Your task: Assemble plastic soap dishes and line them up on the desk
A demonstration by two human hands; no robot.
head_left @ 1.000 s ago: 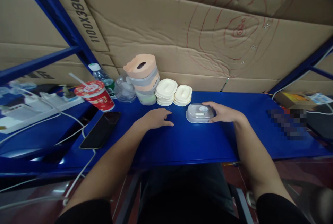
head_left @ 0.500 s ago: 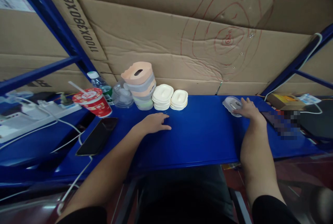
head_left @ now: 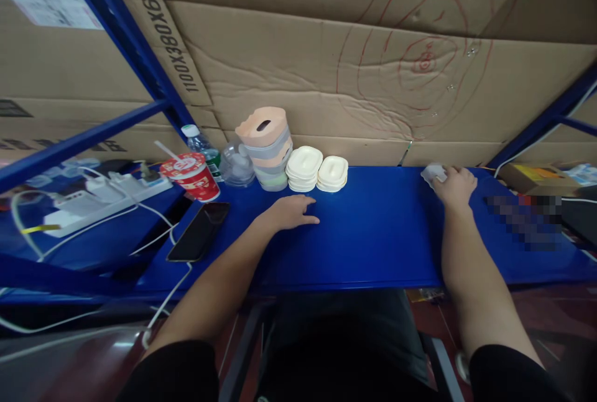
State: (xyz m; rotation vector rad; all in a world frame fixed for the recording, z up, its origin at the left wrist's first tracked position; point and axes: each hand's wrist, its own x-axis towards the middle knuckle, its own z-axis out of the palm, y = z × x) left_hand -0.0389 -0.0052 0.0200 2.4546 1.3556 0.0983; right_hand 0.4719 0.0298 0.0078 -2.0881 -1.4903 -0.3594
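Note:
My right hand (head_left: pixel 454 186) rests over a clear plastic lidded box (head_left: pixel 431 172) at the back right of the blue shelf (head_left: pixel 373 234), fingers curled on it and covering most of it. My left hand (head_left: pixel 291 212) lies flat on the shelf with fingers spread, holding nothing. Just beyond the left hand stand two stacks of cream lids (head_left: pixel 317 170) and a taller stack of coloured boxes with a peach one on top (head_left: pixel 267 147).
A black phone (head_left: pixel 199 231) with a white cable lies at the left. Behind it are a red paper cup with a straw (head_left: pixel 191 175), a water bottle (head_left: pixel 201 144) and a clear container (head_left: pixel 236 165). A power strip (head_left: pixel 107 193) sits further left. Cardboard lines the back.
My right hand has carried the clear box from the middle of the shelf to the back right. My left hand has stayed in place.

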